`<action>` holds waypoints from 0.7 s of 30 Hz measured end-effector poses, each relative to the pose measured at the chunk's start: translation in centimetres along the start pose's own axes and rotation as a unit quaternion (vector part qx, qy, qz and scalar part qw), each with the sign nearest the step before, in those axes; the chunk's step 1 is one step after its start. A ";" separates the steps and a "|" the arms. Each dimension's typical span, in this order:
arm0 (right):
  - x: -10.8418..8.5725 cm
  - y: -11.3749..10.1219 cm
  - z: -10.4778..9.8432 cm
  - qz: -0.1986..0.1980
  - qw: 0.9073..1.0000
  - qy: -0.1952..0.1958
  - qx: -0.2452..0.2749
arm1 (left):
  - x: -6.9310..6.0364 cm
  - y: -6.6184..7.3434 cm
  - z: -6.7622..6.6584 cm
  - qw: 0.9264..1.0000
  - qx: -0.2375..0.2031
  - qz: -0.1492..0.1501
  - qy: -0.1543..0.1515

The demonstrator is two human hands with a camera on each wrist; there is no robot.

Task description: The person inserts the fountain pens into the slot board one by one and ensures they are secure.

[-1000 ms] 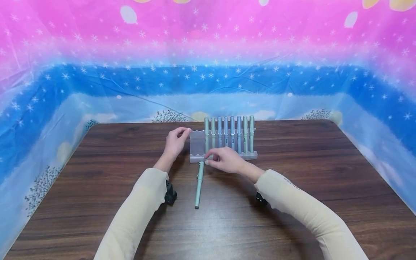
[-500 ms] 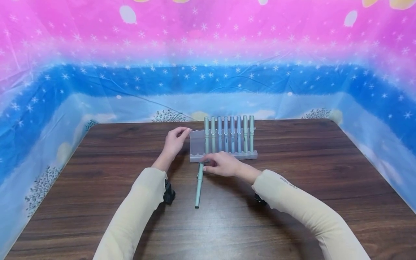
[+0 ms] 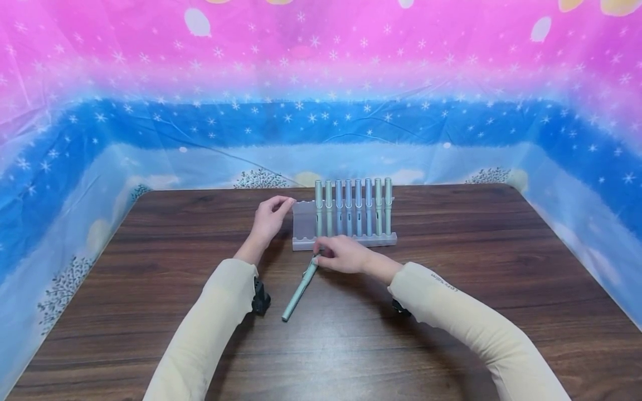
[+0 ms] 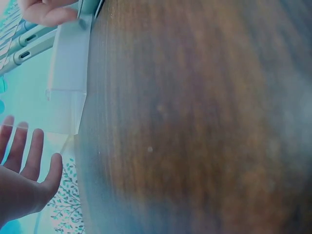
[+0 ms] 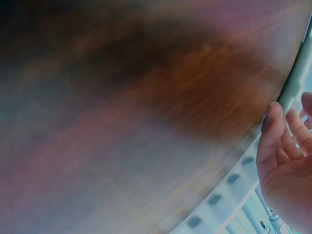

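A pale green pen [image 3: 300, 291] lies slanted on the table, its clipped cap end at the right hand [image 3: 343, 254]. The thumb and index finger of that hand pinch the cap end. The clear pen rack [image 3: 304, 221] stands just behind, with several green and blue pens [image 3: 358, 209] upright in its right part. At the rack's upper left corner is the left hand [image 3: 269, 220], its fingertips touching the edge. In the left wrist view the left hand's fingers [image 4: 35, 153] look fairly straight and spread beside the clear panel.
Notches on the rack's left part [image 3: 303, 240] hold no pens. Dark wood tabletop [image 3: 175, 234] surrounds the rack. A printed cloth [image 3: 321, 122] hangs behind and at the sides. A small black camera [image 3: 261, 298] sits at the left wrist.
The right hand has moved left and down to the loose pen and taken its cap end. The pen's near end has swung left. The left hand stays at the rack corner.
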State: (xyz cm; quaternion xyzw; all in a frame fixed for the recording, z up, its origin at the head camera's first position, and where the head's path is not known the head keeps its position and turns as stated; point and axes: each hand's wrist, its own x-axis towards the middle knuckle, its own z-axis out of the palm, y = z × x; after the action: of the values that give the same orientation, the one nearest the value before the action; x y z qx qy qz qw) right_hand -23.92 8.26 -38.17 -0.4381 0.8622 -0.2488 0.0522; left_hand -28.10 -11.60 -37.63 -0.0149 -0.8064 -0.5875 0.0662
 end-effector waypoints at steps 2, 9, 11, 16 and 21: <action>0.0 0.0 0.1 -0.005 1.000 0.004 -0.004 | 0.0 0.0 0.0 1.000 0.000 0.001 0.000; 0.2 -0.3 0.5 -0.003 1.000 -0.004 0.001 | 0.0 0.0 0.1 1.000 -0.002 -0.007 -0.003; 0.2 -0.4 0.6 0.012 1.000 -0.006 0.007 | -0.1 0.0 0.0 1.000 -0.003 -0.009 -0.005; 0.5 -0.9 0.7 0.046 0.999 -0.003 -0.003 | -0.1 0.0 0.0 1.000 -0.002 -0.004 -0.004; 0.9 -1.4 1.0 0.067 0.997 0.001 -0.041 | -0.1 0.0 0.0 1.000 0.001 -0.004 -0.004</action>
State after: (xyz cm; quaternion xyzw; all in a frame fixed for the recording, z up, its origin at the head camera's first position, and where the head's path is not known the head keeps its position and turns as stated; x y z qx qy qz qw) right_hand -23.16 6.49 -38.30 -0.3807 0.8991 -0.2099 0.0503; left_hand -28.05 -11.61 -37.63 -0.0137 -0.8074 -0.5868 0.0605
